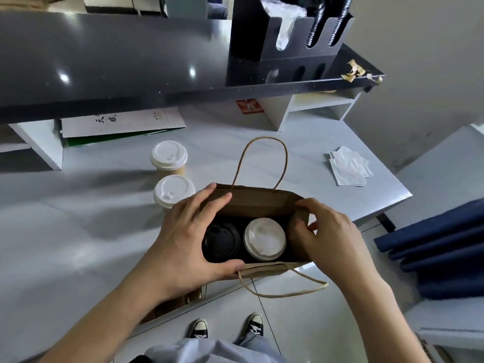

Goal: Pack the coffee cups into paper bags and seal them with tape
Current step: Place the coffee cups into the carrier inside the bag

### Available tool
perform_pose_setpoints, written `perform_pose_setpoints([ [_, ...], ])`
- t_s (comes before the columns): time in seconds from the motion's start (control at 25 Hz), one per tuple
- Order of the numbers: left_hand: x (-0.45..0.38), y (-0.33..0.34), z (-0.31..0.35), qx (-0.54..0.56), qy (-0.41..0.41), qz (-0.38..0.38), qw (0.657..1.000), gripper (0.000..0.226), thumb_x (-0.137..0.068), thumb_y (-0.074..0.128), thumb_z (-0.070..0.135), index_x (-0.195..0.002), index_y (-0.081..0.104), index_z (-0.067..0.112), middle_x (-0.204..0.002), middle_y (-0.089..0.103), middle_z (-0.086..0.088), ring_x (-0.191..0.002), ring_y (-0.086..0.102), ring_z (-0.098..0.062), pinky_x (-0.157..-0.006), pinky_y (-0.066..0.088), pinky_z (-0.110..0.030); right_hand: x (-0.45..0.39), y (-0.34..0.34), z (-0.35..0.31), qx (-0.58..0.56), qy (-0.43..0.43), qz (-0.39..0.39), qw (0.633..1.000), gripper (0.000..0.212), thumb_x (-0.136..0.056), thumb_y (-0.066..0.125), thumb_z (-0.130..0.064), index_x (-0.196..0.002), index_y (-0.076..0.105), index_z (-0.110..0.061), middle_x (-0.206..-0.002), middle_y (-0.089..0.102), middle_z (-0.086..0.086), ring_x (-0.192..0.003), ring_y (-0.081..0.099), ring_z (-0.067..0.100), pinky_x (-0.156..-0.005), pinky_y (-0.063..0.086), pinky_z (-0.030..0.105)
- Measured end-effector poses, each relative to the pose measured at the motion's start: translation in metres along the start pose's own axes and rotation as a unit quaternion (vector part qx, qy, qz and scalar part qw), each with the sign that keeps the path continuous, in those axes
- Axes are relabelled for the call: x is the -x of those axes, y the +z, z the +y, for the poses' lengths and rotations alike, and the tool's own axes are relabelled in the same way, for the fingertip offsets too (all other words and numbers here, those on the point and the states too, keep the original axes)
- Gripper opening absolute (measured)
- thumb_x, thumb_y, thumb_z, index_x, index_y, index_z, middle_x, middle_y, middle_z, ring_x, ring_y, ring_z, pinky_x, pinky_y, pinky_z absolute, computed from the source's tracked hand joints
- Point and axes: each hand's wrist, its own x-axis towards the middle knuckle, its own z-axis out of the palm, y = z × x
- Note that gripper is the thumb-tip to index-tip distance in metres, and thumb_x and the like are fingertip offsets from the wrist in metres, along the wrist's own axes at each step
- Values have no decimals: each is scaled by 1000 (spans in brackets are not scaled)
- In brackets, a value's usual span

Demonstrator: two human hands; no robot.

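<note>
Brown paper forms the bag [258, 203] that stands open near the front edge of the tabletop [86, 226], and two cups are already inside it, side by side: one with a black lid [221, 241] on the left and one with a white lid [264, 239] on the right. The left hand [183, 239] grips the left end of the bag mouth, with the fingers curled over the far rim and the thumb pressed on the near rim. The right hand [327, 231] pinches the right end of the mouth, where the paper folds inward. One handle [262, 161] stands up at the far side, and the other handle [285, 286] hangs down over the near edge. Two more cups [170, 174] with white lids wait on the tabletop just behind the left hand, so I judge that a second bag is still to be filled. The step in hand seems to be the closing of this first bag. The next move probably calls for pressing the two long rims together over the lids and folding the top flat, without tilting the cups, and then taking tape; I cannot see a roll of tape in this view. Some white paper napkins [349, 166] lie well apart on the right.
</note>
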Motion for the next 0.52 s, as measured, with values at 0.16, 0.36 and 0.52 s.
perform_pose_setpoints([
  [0.16, -14, 8, 11, 7, 0, -6, 1000, 111, -55, 62, 85, -154, 23, 52, -163, 3, 30, -146, 5, 6, -117, 8, -22, -7, -9, 12, -3, 17, -8, 1000, 29, -99, 52, -35, -127, 60, -37, -97, 68, -10, -92, 65, 21, -80, 54, 41],
  [0.36, -30, 22, 30, 11, -13, -8, 1000, 111, -55, 64, 83, -154, 21, 54, -161, 0, 34, -143, 3, 10, -116, 8, -20, -26, -17, 41, -1, 2, -18, 1000, 28, -100, 51, -33, -126, 60, -36, -104, 69, -10, -95, 65, 20, -77, 51, 37],
  [0.52, -45, 36, 49, 13, -35, -7, 999, 111, -55, 66, 81, -153, 20, 55, -160, -1, 37, -148, 8, 2, -117, 12, -24, -48, -25, 68, -11, -16, -25, 999, 30, -99, 52, -32, -127, 61, -36, -109, 70, -9, -97, 66, 21, -79, 52, 38],
])
